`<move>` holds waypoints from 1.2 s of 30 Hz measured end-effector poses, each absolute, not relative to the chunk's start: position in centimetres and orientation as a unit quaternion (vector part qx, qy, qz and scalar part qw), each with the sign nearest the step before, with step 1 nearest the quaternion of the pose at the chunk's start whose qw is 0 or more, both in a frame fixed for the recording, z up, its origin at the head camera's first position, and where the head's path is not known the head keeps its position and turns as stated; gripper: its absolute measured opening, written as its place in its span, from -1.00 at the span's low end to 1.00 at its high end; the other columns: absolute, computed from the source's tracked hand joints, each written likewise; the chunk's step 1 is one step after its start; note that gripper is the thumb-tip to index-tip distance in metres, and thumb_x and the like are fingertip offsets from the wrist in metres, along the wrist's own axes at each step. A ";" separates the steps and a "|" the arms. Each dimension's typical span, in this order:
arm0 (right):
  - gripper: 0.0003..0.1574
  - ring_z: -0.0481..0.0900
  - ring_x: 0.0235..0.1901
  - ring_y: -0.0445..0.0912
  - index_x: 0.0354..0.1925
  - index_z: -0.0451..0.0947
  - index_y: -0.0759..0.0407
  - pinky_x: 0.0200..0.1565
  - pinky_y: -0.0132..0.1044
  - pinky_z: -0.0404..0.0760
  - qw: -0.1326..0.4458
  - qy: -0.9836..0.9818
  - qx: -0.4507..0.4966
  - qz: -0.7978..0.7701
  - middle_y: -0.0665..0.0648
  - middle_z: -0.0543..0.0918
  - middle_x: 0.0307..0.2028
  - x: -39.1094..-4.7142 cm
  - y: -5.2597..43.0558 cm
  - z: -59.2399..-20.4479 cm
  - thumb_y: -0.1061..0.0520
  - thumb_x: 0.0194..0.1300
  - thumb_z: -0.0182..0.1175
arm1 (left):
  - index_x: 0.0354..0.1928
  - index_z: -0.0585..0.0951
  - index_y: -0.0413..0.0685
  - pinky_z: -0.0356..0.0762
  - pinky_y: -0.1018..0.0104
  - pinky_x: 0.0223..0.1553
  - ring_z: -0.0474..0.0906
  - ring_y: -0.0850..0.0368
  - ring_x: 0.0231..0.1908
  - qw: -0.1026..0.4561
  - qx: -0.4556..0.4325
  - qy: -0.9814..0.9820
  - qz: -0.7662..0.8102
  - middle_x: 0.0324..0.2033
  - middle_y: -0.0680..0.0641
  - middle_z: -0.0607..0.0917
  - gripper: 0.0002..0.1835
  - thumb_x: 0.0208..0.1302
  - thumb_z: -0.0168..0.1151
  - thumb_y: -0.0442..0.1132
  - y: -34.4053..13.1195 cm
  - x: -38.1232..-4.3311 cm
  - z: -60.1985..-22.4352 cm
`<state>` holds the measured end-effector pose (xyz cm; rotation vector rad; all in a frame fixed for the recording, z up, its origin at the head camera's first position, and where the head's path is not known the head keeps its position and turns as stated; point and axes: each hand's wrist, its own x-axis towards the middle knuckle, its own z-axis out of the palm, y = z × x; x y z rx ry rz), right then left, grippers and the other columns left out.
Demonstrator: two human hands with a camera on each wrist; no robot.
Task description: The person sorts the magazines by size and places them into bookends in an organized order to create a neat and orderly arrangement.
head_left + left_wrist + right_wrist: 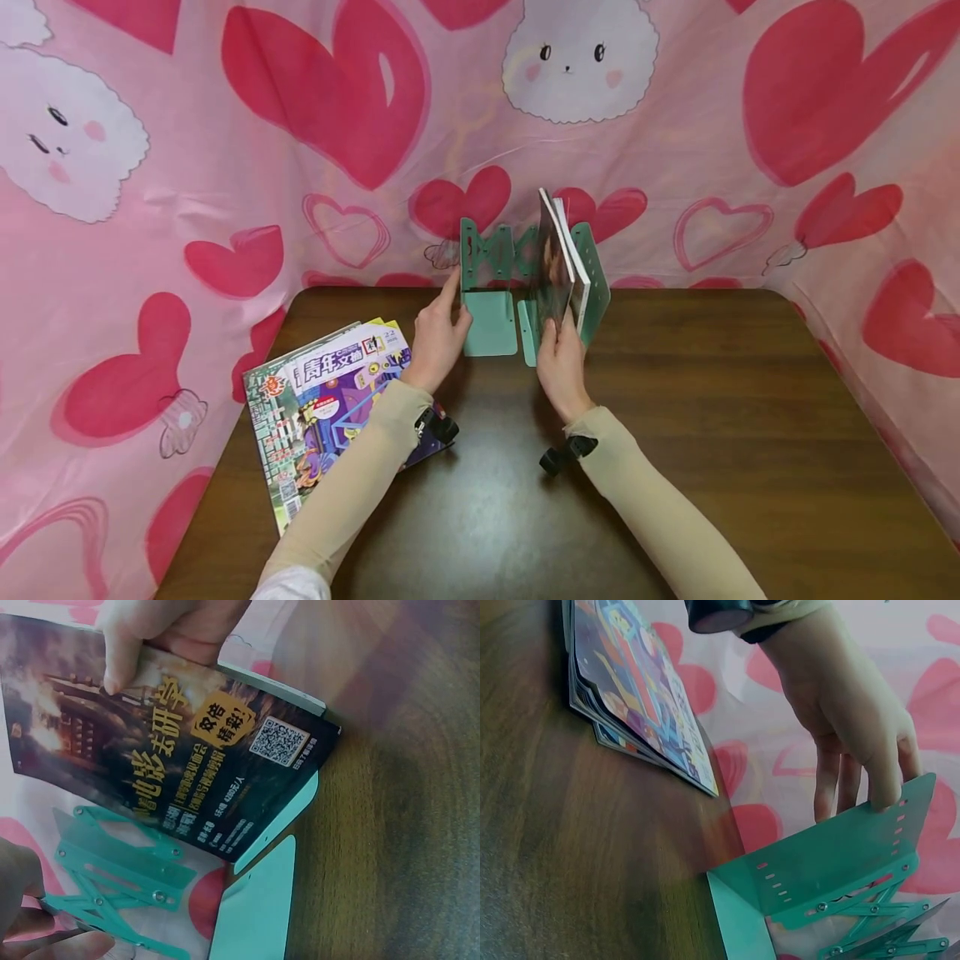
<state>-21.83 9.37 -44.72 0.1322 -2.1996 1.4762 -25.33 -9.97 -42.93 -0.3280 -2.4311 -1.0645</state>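
A green metal expandable book rack [491, 325] stands at the back of the table, with upright side panels and a crisscross linkage behind. My left hand [438, 342] pinches its left panel; in the right wrist view, the left thumb and fingers [885, 784] lie on opposite faces of that panel. Between the panels, near the right one, my right hand [562, 367] grips a few thin magazines [552, 258] by their near edge. They stand upright, slightly tilted. The left wrist view shows the outer magazine's dark cover [180, 761] with a QR code, the right thumb pressing on it.
A pile of magazines [330, 417] lies fanned on the left of the brown wooden table [712, 433], partly under my left forearm. Behind the rack hangs a pink cloth [465, 100] printed with hearts.
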 end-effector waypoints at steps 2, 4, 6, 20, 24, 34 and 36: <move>-0.48 0.39 0.16 0.04 0.32 0.22 0.19 0.17 -0.04 0.33 0.245 -0.803 0.048 0.540 0.31 0.44 0.16 -22.1 9.3 -44.8 0.25 0.42 -0.15 | 0.40 0.23 0.09 0.54 0.09 -0.15 0.55 0.08 -0.32 0.231 -0.120 -0.885 -0.386 -0.05 -0.12 0.65 -0.34 0.25 0.12 -0.30 -10.0 -25.3 -42.9; -0.50 0.42 0.14 0.05 0.29 0.24 0.22 0.16 -0.05 0.35 0.253 -0.804 0.049 0.536 0.33 0.47 0.13 -22.3 9.3 -44.9 0.27 0.41 -0.14 | 0.40 0.22 0.13 0.53 0.09 -0.13 0.56 0.08 -0.31 0.230 -0.119 -0.885 -0.386 -0.04 -0.12 0.65 -0.33 0.25 0.12 -0.30 -10.0 -25.3 -42.9; -0.52 0.43 0.12 0.07 0.27 0.26 0.24 0.15 -0.04 0.35 0.257 -0.804 0.050 0.533 0.33 0.48 0.12 -22.4 9.3 -44.9 0.28 0.40 -0.14 | 0.41 0.21 0.14 0.53 0.10 -0.14 0.55 0.08 -0.31 0.230 -0.119 -0.885 -0.388 -0.03 -0.11 0.64 -0.32 0.24 0.12 -0.31 -10.0 -25.2 -42.9; -0.49 0.47 0.09 0.10 0.29 0.26 0.20 0.11 -0.03 0.39 0.273 -0.810 0.048 0.517 0.35 0.51 0.09 -23.1 9.2 -45.1 0.27 0.40 -0.12 | 0.40 0.22 0.08 0.52 0.08 -0.15 0.51 0.07 -0.33 0.231 -0.120 -0.884 -0.387 0.02 -0.12 0.62 -0.32 0.23 0.13 -0.33 -10.0 -25.2 -43.0; -0.44 0.47 0.10 0.09 0.34 0.22 0.15 0.12 -0.05 0.38 0.279 -0.812 0.047 0.510 0.34 0.51 0.10 -23.3 9.3 -45.1 0.27 0.39 -0.12 | 0.40 0.22 0.10 0.52 0.08 -0.12 0.51 0.08 -0.30 0.228 -0.120 -0.883 -0.392 0.02 -0.12 0.61 -0.32 0.23 0.14 -0.33 -10.0 -25.3 -43.0; -0.47 0.48 0.07 0.09 0.30 0.25 0.19 0.11 -0.06 0.39 0.285 -0.809 0.047 0.512 0.34 0.51 0.09 -23.8 9.5 -45.1 0.29 0.39 -0.11 | 0.40 0.23 0.14 0.50 0.08 -0.15 0.49 0.06 -0.34 0.238 -0.119 -0.883 -0.387 -0.03 -0.12 0.64 -0.32 0.22 0.10 -0.31 -10.0 -25.5 -43.1; -0.47 0.48 0.07 0.10 0.30 0.25 0.19 0.10 -0.04 0.40 0.288 -0.807 0.049 0.513 0.34 0.51 0.09 -23.9 9.5 -45.1 0.29 0.38 -0.10 | 0.40 0.22 0.16 0.50 0.08 -0.16 0.49 0.06 -0.34 0.238 -0.120 -0.882 -0.389 -0.01 -0.12 0.63 -0.32 0.22 0.10 -0.31 -10.1 -25.5 -43.1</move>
